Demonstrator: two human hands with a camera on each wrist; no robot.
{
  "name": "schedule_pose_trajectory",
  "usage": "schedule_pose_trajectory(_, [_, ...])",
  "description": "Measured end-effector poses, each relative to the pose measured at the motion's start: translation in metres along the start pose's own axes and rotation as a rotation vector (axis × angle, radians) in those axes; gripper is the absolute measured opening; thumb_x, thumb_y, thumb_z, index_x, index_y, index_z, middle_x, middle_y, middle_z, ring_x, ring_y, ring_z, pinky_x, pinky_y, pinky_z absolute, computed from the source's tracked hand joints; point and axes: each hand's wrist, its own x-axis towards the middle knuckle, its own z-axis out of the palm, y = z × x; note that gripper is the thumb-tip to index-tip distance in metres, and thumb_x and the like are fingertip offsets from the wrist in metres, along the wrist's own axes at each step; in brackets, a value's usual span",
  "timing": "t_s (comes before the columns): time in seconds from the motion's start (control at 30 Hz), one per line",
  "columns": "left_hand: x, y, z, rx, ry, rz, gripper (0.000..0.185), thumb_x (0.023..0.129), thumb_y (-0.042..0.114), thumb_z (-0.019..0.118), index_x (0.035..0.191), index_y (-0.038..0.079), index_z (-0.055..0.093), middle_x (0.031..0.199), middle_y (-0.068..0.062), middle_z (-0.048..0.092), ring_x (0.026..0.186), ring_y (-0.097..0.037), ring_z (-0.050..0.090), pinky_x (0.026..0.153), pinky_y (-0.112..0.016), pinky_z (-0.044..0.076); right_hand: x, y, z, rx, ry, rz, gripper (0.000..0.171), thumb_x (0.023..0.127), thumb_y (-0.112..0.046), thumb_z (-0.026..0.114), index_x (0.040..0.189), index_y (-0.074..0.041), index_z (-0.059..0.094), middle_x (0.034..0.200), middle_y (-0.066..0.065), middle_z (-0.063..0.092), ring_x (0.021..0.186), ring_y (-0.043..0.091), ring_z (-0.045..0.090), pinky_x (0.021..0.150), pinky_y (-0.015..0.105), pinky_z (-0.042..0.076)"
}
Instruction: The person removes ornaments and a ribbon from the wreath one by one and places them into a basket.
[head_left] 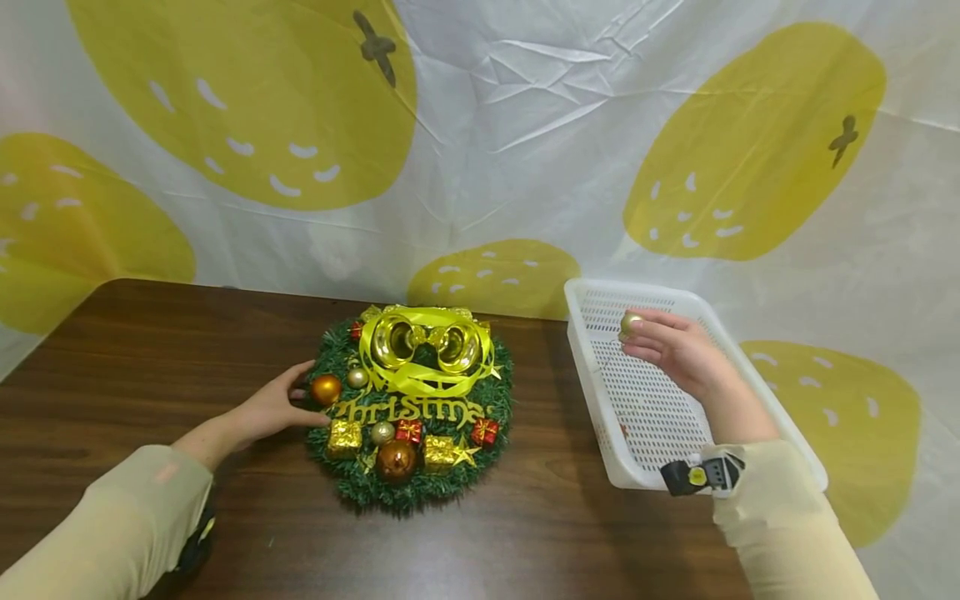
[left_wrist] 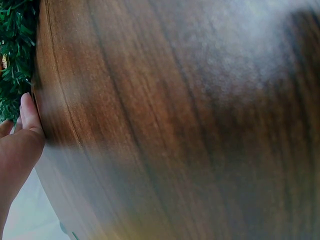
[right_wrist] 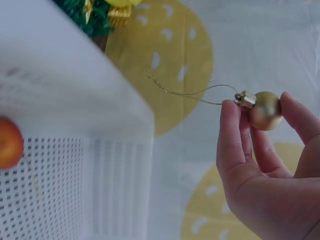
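Fingers [right_wrist: 231, 132] of the right hand [head_left: 678, 354] pinch a gold bauble [right_wrist: 265, 112]; the left hand [head_left: 262, 410], loosely spread, touches the wreath [head_left: 367, 490]

Gold bauble [right_wrist: 266, 114] pinched aloft, string loop [right_wrist: 184, 94] loose; decorated green wreath [head_left: 390, 498] on brown table [head_left: 540, 533].

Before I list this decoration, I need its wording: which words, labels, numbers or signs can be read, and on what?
"hristma": gold lettering on the green wreath; the letters at either end are unclear.
Yellow badge on the right wrist strap: too small to read.
No other text readable.
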Motion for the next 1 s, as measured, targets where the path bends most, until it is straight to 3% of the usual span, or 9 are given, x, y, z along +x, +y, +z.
schedule_pose_trajectory(0.4, [0.002, -0.002, 0.0, 0.0, -0.005, 0.002, 0.106, 0.08, 0.03, 0.074, 0.15, 0.001, -0.001, 0.15, -0.034, 0.006, 0.131, -0.051, 0.025, 0.099, -0.061, 0.035, -0.007, 0.008, -0.033, -0.011, 0.102, 0.063, 0.028, 0.094, 0.002, 0.049, 0.084, -0.015, 0.069, 0.083, -0.002, 0.07, 0.077, 0.01, 0.067, 0.074, 0.022, 0.055])
schedule_pose_trajectory(0.6, [0.004, -0.009, -0.002, 0.025, 0.001, 0.027, 0.111, 0.078, 0.041, 0.074, 0.15, 0.001, 0.001, 0.148, -0.036, 0.008, 0.129, -0.052, 0.025, 0.097, -0.06, 0.036, -0.006, 0.013, -0.039, -0.113, 0.126, 0.132, 0.022, 0.093, 0.0, 0.052, 0.083, -0.015, 0.064, 0.08, -0.004, 0.069, 0.076, 0.008, 0.067, 0.073, 0.021, 0.056])
schedule_pose_trajectory(0.8, [0.001, -0.003, -0.001, 0.006, 0.0, 0.009, 0.106, 0.081, 0.029, 0.073, 0.15, -0.001, -0.001, 0.149, -0.035, 0.007, 0.13, -0.051, 0.025, 0.099, -0.06, 0.035, -0.007, 0.02, -0.044, -0.258, 0.122, 0.197, 0.018, 0.093, -0.003, 0.054, 0.085, -0.016, 0.063, 0.08, -0.006, 0.069, 0.077, 0.006, 0.068, 0.073, 0.02, 0.055])
schedule_pose_trajectory(1.0, [0.001, -0.001, 0.0, 0.0, -0.01, 0.005, 0.105, 0.081, 0.028, 0.073, 0.15, 0.0, -0.002, 0.149, -0.036, 0.007, 0.132, -0.051, 0.024, 0.099, -0.06, 0.035, -0.008, 0.025, -0.045, -0.242, 0.129, 0.233, 0.018, 0.092, -0.003, 0.054, 0.085, -0.016, 0.062, 0.08, -0.007, 0.069, 0.078, 0.007, 0.068, 0.073, 0.02, 0.055])
